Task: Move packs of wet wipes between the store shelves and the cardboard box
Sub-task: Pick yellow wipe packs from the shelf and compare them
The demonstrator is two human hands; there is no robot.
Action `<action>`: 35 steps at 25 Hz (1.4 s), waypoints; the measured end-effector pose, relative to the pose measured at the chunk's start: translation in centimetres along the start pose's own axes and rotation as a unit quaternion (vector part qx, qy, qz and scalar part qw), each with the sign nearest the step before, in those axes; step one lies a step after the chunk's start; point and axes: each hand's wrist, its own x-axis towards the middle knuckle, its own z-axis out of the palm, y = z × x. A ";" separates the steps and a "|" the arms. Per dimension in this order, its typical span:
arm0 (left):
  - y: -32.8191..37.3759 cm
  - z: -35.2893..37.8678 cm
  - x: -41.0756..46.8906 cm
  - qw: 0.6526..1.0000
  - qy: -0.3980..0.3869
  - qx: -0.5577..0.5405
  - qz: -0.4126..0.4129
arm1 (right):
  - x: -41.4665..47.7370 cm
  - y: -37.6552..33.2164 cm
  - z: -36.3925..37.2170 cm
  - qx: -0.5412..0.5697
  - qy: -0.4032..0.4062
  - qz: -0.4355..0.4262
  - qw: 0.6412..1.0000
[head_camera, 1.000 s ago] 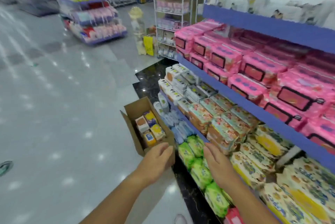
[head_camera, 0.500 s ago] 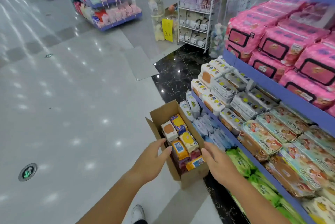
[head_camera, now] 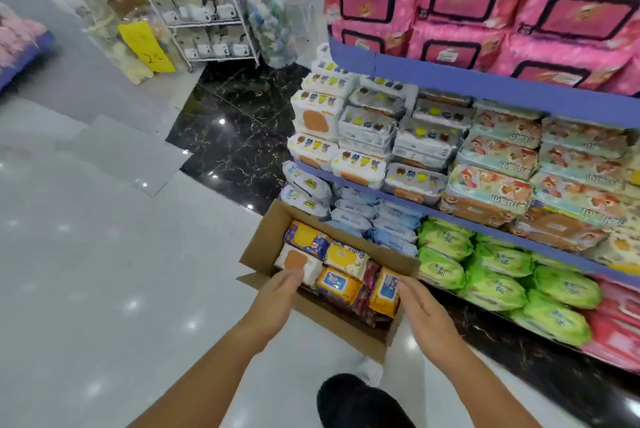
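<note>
A: Where are the packs lying?
B: In the box, at 12 o'clock; shelves at 2 o'clock.
A: Hands?
B: Left hand and right hand are hovering over it, fingers straight, holding nothing.

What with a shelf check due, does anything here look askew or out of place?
Only slightly: in the cardboard box, most packs lie flat, but the orange pack at its near right corner stands tilted on edge beside dark red packs. The shelves look orderly.
</note>
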 end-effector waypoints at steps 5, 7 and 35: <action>-0.2 -2.2 10.2 0.996 -0.033 0.077 -0.031 | 6.9 1.1 5.8 0.002 0.027 0.081 0.996; -1.0 -3.0 14.7 0.991 -0.060 0.108 -0.043 | 10.0 1.8 8.5 -0.002 0.040 0.100 0.994; -20.1 1.1 54.8 0.973 -0.002 0.232 -0.006 | 41.2 23.9 20.9 0.148 0.238 0.234 0.931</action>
